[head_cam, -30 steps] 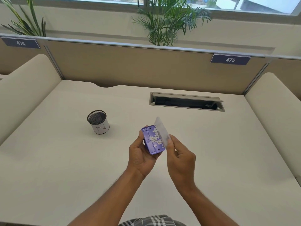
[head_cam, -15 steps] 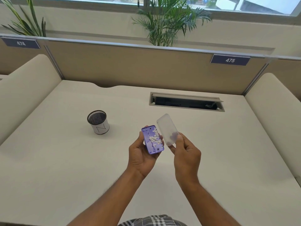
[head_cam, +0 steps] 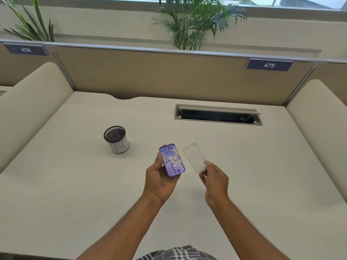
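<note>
My left hand (head_cam: 159, 180) grips a small purple box (head_cam: 172, 160) above the middle of the desk, its open side facing up. Several small white pieces lie inside it. My right hand (head_cam: 216, 180) pinches the lower end of a clear frosted lid (head_cam: 195, 158), held off to the right of the box and apart from it. Both hands hover over the desk, not resting on it.
A black mesh cup (head_cam: 116, 139) with a white band marked N stands on the cream desk (head_cam: 75, 175) to the left. An open cable slot (head_cam: 217, 115) lies at the back. Padded dividers rise on both sides, a partition behind.
My right hand lifted the clear lid off the purple box and carried it rightward, away from the box. The left hand kept hold of the box.
</note>
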The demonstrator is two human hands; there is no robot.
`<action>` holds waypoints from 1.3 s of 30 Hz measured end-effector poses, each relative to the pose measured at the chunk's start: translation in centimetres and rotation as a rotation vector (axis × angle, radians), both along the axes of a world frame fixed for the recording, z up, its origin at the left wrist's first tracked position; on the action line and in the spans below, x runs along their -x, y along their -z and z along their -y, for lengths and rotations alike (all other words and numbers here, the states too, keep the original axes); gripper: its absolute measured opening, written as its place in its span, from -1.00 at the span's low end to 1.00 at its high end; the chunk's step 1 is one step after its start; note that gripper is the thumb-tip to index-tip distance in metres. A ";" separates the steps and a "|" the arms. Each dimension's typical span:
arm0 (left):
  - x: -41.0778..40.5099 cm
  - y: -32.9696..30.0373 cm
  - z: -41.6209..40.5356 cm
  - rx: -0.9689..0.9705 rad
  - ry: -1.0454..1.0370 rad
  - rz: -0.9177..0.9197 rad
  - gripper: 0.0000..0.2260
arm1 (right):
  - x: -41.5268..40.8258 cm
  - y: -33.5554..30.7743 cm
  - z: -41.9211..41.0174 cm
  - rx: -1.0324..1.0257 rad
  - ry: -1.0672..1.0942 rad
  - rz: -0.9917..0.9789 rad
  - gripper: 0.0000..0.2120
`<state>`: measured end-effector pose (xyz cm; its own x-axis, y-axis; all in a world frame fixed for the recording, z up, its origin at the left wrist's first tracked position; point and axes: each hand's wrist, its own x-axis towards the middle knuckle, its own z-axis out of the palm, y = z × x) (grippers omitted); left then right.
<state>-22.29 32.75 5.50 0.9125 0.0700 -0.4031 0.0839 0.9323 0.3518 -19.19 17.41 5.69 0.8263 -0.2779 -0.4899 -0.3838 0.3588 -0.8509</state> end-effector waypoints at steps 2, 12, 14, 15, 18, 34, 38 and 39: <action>0.1 0.2 -0.5 -0.013 -0.003 -0.013 -0.71 | -0.3 1.9 -0.1 0.062 -0.031 -0.081 -0.83; 0.9 0.6 -3.4 -0.102 0.001 -0.047 -0.71 | 0.0 8.5 -0.8 0.403 -0.199 -0.227 -0.75; 1.0 0.6 -4.0 -0.115 -0.012 -0.055 -0.64 | 0.2 8.7 -0.8 0.529 -0.264 -0.198 -0.76; 1.0 0.6 -4.3 -0.128 -0.016 -0.061 -0.61 | 0.2 8.8 -0.8 0.610 -0.301 -0.180 -0.77; 1.0 0.7 -5.1 -0.170 -0.015 -0.087 -0.61 | 0.2 8.9 -0.6 0.875 -0.404 -0.114 -0.81; -2.0 -0.3 -14.7 -0.483 -0.191 -0.161 -0.66 | -1.3 5.4 -8.0 0.977 -0.474 0.100 -0.86; -3.9 -2.0 -18.9 -0.574 -0.290 -0.120 -0.68 | -1.5 5.1 -11.4 0.930 -0.515 0.175 -0.87; -4.3 -2.4 -19.6 -0.589 -0.309 -0.117 -0.69 | -1.6 5.0 -12.0 0.921 -0.529 0.179 -0.88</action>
<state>-17.98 52.37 7.94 0.7677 0.5592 -0.3130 -0.0872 0.5750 0.8135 -17.59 29.38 0.67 0.9888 -0.0647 -0.1345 -0.1452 -0.6237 -0.7681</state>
